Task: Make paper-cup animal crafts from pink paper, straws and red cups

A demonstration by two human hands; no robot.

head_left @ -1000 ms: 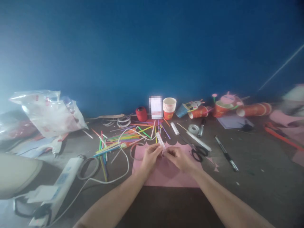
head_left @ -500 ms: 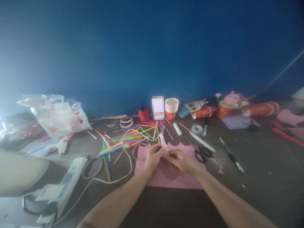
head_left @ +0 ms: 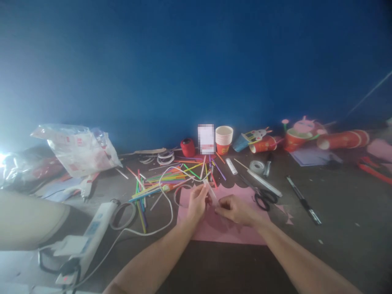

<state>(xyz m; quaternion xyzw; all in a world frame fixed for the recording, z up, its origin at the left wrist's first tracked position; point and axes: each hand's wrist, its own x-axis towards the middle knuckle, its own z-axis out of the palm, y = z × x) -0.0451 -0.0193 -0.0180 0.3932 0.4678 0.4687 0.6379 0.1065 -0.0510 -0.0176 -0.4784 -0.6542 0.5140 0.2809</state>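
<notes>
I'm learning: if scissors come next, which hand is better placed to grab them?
Probably the right hand: the scissors lie close beside it, while the left hand is farther away.

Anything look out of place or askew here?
Mostly clutter: the white cord loops across jumbled coloured sticks, left of the pink sheet, and some red cups at right lie on their sides, unlike the upright cup stack.

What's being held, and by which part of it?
A pale, translucent strip: the left hand holds its left edge. The right hand is at its near end; whether it grips or only touches, I can't tell.
</notes>
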